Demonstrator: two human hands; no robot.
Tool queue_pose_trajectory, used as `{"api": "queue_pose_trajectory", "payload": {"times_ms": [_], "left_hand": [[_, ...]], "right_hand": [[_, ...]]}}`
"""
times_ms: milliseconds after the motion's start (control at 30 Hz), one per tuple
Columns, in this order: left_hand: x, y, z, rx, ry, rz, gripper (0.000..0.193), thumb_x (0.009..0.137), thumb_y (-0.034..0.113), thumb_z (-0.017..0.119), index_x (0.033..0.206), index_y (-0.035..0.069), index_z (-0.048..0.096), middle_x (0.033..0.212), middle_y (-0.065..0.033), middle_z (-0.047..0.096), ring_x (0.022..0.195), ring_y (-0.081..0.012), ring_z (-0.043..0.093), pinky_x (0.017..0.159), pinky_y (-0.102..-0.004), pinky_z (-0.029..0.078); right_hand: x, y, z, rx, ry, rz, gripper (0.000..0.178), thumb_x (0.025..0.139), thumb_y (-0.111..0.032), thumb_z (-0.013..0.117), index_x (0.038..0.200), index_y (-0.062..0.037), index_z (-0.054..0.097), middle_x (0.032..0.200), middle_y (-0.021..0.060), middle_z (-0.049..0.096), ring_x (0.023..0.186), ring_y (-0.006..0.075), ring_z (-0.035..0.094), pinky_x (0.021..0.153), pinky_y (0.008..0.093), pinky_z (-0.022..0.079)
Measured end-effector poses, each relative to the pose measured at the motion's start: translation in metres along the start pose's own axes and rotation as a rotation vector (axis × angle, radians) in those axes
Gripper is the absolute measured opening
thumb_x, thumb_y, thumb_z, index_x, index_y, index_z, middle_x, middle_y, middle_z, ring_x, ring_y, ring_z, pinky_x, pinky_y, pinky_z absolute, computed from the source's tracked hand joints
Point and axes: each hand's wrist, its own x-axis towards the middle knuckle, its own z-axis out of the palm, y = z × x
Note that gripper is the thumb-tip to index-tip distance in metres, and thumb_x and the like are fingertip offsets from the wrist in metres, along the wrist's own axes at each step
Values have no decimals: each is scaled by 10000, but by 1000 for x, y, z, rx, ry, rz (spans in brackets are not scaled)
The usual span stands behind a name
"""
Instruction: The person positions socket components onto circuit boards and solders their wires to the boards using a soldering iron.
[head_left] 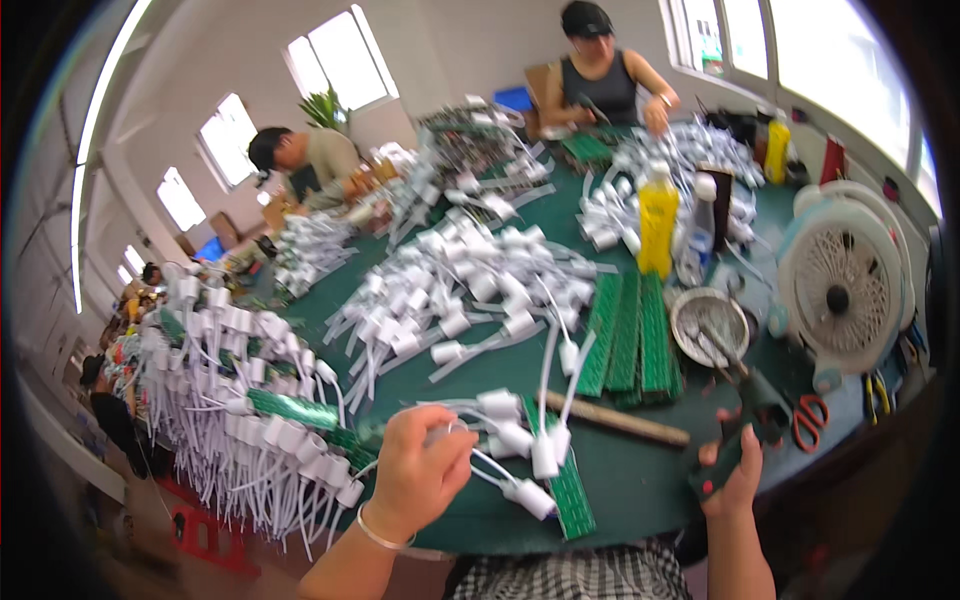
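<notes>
My left hand [422,468] is closed in a pinch on thin white wires, over a small cluster of white cylindrical lamp-holder-like pieces [527,497] with white leads. Beneath these pieces lies a narrow green circuit board strip [572,500]. My right hand [738,472] is wrapped around a dark gun-shaped tool [762,412] with a red button on its grip. The tool's front end points towards a round metal bowl [709,326]; whether the tip touches it I cannot tell. A wooden stick [625,420] lies between my hands.
Piled white wired pieces [465,285] cover the green table's middle; more hang over its left edge [270,440]. Green board strips [628,335], a yellow bottle [657,222], a fan [842,280] and red-handled scissors [809,422] stand or lie to the right. Other people work beyond.
</notes>
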Motion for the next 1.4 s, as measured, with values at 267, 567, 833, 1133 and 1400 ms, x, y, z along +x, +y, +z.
{"api": "queue_pose_trajectory", "payload": {"times_ms": [267,567,833,1133,1400], "left_hand": [[-93,69,54,-108,-112,-108,218,605,82,729,786,143,624,972,-24,537,912,-262,489,812,-412,350],[-91,83,70,-78,-76,-218,173,616,89,722,753,115,619,1119,-90,477,1054,-332,404,893,-446,305],[-92,80,78,-39,-68,-237,178,614,122,729,748,149,614,1175,-34,499,1124,-298,401,889,-446,269],[-95,78,75,-84,-75,-245,167,592,89,722,717,149,628,1196,-57,480,1104,-337,402,935,-453,286],[-94,77,76,-92,-79,-236,177,581,88,721,710,155,621,1202,-46,481,1104,-331,398,931,-454,274]], "right_hand": [[2,2,13,-58,-40,10,348,888,-245,546,1185,-83,465,1087,123,566,589,197,557,537,314,454],[-89,-26,-12,-43,-55,66,431,854,-257,579,1217,-63,449,1074,154,568,562,231,574,513,324,458],[-154,-49,-50,-573,-234,360,546,787,-103,589,1278,35,393,1111,225,587,704,291,641,618,393,543],[-149,-51,-42,-823,-431,347,461,780,17,502,1238,31,446,1031,163,608,745,230,640,703,356,540],[-154,-48,-41,-833,-359,411,380,776,57,511,1155,32,515,977,124,620,771,180,631,723,322,527]]}}
